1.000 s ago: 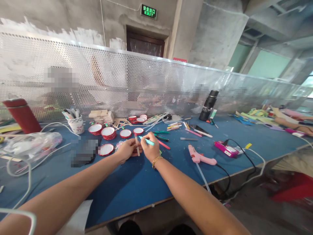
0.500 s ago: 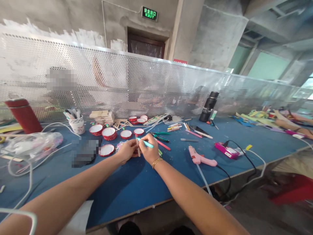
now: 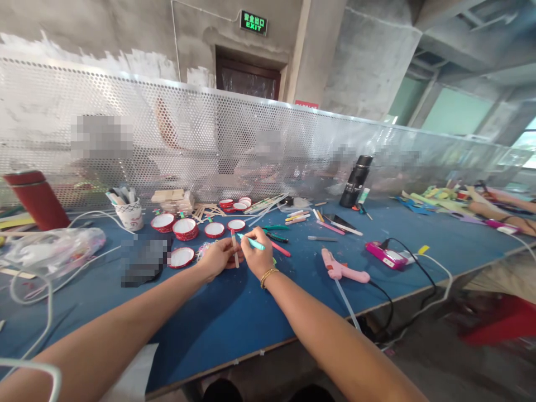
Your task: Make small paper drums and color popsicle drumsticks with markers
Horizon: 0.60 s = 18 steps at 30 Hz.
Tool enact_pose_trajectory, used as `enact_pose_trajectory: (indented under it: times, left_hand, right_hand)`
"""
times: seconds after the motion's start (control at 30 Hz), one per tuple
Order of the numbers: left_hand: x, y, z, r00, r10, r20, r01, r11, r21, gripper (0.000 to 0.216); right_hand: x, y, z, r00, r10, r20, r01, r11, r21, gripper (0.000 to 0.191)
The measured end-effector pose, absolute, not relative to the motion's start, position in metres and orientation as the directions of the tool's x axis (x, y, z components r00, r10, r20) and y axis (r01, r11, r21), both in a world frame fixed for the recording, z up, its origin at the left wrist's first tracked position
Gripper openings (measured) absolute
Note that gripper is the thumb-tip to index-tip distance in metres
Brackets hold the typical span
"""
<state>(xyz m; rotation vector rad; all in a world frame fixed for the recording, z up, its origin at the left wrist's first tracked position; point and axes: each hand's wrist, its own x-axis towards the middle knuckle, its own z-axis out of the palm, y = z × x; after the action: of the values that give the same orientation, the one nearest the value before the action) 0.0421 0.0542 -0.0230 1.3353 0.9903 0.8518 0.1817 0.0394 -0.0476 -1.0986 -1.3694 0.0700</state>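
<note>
Over the middle of the blue table, my left hand pinches a wooden craft stick, held nearly upright with a reddish upper end. My right hand is closed around a turquoise marker. The marker's tip points left at the stick, with a small gap between them. Just beyond my hands lie red-rimmed round lids with white insides, some stacked. Pliers with green handles and a red marker lie just right of my right hand, which partly hides them.
A pink glue gun with a cord lies to the right, near a magenta power box. A black bottle and red bottle stand near the mesh divider. Left are a pen cup, plastic bag and white cables.
The marker tip has drawn slightly away from the stick, leaving a small gap. The stick's upper end now shows red. The whole view has shifted slightly.
</note>
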Motion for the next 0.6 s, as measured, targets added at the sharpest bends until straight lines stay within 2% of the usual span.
enact_pose_trajectory:
  times: [0.4,0.6]
  left_hand:
    - [0.0411,0.0528,-0.0224,0.380,0.922,-0.072,0.037,0.063,0.997,0.036]
    - [0.0419,0.0527,-0.0218,0.367,0.926,-0.086,0.035,0.078,0.996,0.033]
  right_hand:
    - [0.1762,0.0334,-0.0445,0.206,0.605,0.769,0.533,0.590,-0.607,0.011]
    - [0.1798,0.0390,-0.0479,0.254,0.603,0.756,0.560,0.546,-0.623,0.010]
